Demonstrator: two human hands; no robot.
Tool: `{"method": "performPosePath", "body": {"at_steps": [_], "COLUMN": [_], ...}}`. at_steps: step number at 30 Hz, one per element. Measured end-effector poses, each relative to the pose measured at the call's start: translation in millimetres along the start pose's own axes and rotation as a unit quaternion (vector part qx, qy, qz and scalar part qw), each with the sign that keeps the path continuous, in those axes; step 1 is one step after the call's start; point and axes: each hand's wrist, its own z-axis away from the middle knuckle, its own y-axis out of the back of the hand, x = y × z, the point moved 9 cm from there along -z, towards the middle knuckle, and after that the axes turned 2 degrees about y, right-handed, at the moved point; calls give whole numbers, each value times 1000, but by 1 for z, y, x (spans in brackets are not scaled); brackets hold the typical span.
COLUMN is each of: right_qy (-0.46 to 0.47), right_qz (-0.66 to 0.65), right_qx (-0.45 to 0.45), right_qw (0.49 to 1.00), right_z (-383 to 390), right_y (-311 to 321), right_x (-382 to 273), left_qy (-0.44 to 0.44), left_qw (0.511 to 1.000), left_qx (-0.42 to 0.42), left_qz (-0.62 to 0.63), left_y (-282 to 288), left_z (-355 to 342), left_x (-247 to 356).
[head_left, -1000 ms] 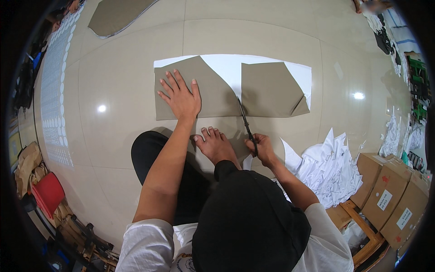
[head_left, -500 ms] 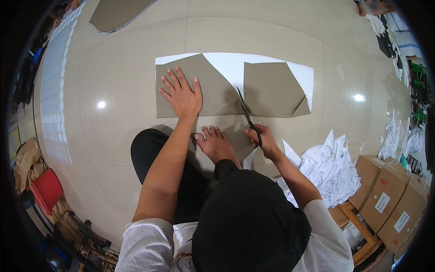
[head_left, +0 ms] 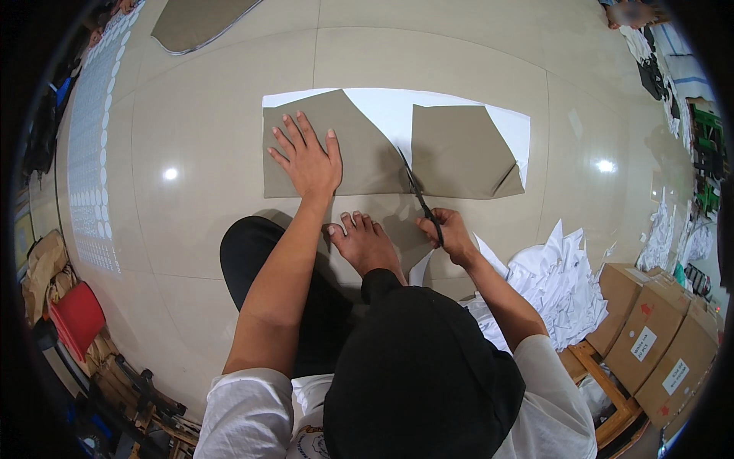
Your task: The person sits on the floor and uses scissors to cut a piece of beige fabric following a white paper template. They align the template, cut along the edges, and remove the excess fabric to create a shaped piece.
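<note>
Two brown panels (head_left: 459,145) lie on one white sheet (head_left: 382,109); the left hand (head_left: 310,164) rests on one, fingers apart; the right hand (head_left: 453,233) clamps one pair of scissors (head_left: 420,200).

Right-hand fingers (head_left: 426,226) partly hide the scissor handles (head_left: 438,232).

White short-sleeved shirt (head_left: 248,405), printed front (head_left: 312,444); black headwear (head_left: 424,375); black trousers (head_left: 251,249).

Scissors (head_left: 419,197), cut pieces (head_left: 451,145), heaped scraps (head_left: 554,294) and cartons (head_left: 633,310) show a workshop.
</note>
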Motion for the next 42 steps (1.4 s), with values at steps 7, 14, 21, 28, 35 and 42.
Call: {"method": "performPosePath", "body": {"at_steps": [7, 14, 21, 28, 35, 42], "right_qy": [-12, -4, -16, 5, 5, 6], "right_qz": [48, 83, 45, 40, 55, 84], "right_qx": [-7, -5, -23, -39, -36, -29], "right_qw": [999, 996, 999, 998, 998, 996], "right_z": [-5, -4, -4, -19, -21, -24], "right_y": [10, 15, 11, 11, 5, 11], "right_x": [5, -2, -14, -23, -41, -40], "left_qy": [-2, 9, -1, 1, 3, 6], "left_qw": [1000, 1000, 1000, 1000, 1000, 1000], "left_qx": [4, -21, 6, -1, -4, -14], "left_qz": [3, 7, 5, 3, 3, 8], "left_y": [0, -2, 1, 0, 1, 0], "left_z": [0, 0, 0, 0, 0, 0], "left_x": [1, -1, 1, 1, -1, -1]}}
